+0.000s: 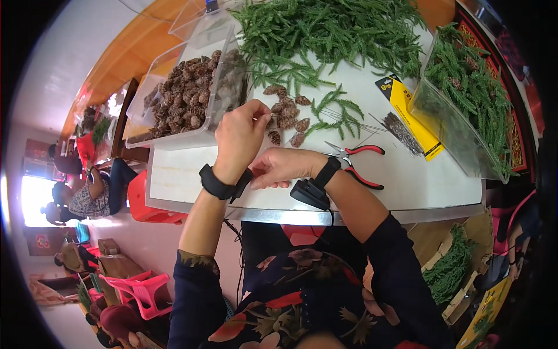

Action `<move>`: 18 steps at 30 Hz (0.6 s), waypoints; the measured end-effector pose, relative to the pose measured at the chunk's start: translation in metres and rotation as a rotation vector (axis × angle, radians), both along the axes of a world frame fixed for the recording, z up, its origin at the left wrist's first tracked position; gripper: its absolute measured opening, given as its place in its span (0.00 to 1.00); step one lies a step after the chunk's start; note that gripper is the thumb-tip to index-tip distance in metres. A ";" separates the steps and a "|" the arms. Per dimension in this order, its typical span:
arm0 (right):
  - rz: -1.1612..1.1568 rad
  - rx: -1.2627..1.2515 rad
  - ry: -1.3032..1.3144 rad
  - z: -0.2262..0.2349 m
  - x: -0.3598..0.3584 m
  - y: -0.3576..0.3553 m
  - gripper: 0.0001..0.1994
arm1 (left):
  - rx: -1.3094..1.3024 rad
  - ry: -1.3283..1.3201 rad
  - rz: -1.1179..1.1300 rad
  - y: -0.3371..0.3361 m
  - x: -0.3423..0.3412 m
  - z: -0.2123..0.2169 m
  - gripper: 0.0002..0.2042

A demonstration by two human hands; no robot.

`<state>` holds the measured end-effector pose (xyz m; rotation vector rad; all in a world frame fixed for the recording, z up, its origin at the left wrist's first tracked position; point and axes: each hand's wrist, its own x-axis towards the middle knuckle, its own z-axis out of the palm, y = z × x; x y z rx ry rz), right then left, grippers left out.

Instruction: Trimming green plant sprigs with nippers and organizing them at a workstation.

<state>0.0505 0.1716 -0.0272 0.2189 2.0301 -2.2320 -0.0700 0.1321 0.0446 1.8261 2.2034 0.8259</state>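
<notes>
1. Clear plastic bin heaped with brown pine cones (192, 96): far left on the white tabletop (180, 174), its near wall just beside the left hand, up and to that hand's left.
2. Left hand (239, 136): wrist in a black band, knuckles up, fingers curled; grip pinched shut at thumb and fingertips near the upper right of the hand. What sits in the pinch is too small to tell, maybe thin wire or a cone stem.
3. Loose cluster of small brown pine cones (286, 119): lies on the tabletop just right of the left fingertips, touching or nearly so. So the cones lie to the right and slightly forward of the left grip. Left hand is the nearer one.
4. Right hand (278, 170): below the left, also banded, with a black device on the wrist; fingers folded toward the left wrist, grip looks closed, contents hidden. The cone cluster lies up and away from it, past the left hand.
5. Small green fir sprig (337, 113): just right of the cluster, long axis running roughly left to right, stem end toward the cones.
6. Red-handled pliers (357, 160): flat on the tabletop, right of the right hand, apart from it, handles pointing right.
7. Yellow-and-black card packet (415, 119), then a clear bin of green sprigs (465, 104): far right, well apart from both hands.
</notes>
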 end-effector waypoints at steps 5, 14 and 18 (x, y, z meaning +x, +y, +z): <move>0.017 0.107 -0.015 0.003 0.001 -0.001 0.15 | -0.012 0.014 -0.005 0.000 -0.004 -0.006 0.05; 0.025 0.153 -0.022 0.010 0.000 -0.003 0.16 | -0.122 0.352 0.032 0.016 -0.009 -0.021 0.10; 0.006 0.140 -0.005 0.003 0.002 -0.001 0.16 | 0.037 0.034 0.108 0.005 -0.005 -0.001 0.10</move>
